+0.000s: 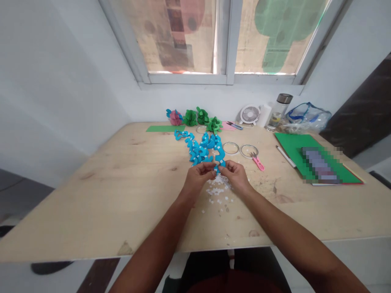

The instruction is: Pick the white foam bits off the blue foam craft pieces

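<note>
A curved blue paper cutout (219, 156) with small white squares on it is pinched between my two hands, over the middle of the table. My left hand (199, 176) grips its left side near the lower end. On the right side, my right hand (236, 174) has thumb and fingers closed on the same piece. Just beyond my fingers lies a heap of similar blue paper pieces (198, 151), also dotted with white squares. Small white paper scraps (217, 190) are scattered on the wood below my hands.
Two tape rolls (231, 148) and pink thread snips (258, 161) lie right of the heap. Green paper flowers (191, 118), a pink one (175, 117), a small fan (249, 114) and a glass bottle (279, 112) stand at the back. Green sheets (293, 148) and a pen (286, 156) lie right.
</note>
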The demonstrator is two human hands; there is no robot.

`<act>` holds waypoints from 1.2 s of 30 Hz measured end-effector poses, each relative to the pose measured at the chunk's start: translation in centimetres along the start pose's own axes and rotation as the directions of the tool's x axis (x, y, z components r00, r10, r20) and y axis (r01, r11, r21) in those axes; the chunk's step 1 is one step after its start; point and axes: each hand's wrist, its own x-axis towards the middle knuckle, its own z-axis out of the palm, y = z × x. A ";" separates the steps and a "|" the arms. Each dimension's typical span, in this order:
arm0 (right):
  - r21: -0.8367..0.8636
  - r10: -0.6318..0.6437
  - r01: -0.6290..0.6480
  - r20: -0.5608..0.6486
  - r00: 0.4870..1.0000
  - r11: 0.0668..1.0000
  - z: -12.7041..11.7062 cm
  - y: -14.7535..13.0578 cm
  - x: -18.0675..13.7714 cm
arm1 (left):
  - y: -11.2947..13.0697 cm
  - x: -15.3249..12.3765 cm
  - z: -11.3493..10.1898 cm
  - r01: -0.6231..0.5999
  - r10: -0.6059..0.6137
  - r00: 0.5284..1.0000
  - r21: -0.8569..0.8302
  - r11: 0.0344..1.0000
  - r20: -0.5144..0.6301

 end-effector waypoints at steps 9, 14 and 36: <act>-0.028 -0.071 0.071 0.026 0.997 0.997 0.2 -0.3 -0.2 | -0.4 0.2 -0.2 0.083 -0.080 0.996 -0.093 0.992 0.043; -0.014 -0.087 0.088 0.032 0.996 0.996 0.2 0.1 -0.1 | -0.2 0.2 -0.2 0.012 -0.010 0.999 -0.049 0.999 0.034; -0.136 -0.020 0.056 0.253 0.967 0.989 0.2 1.1 -0.2 | -0.6 0.9 -0.9 0.057 -0.059 0.997 -0.048 0.997 -0.057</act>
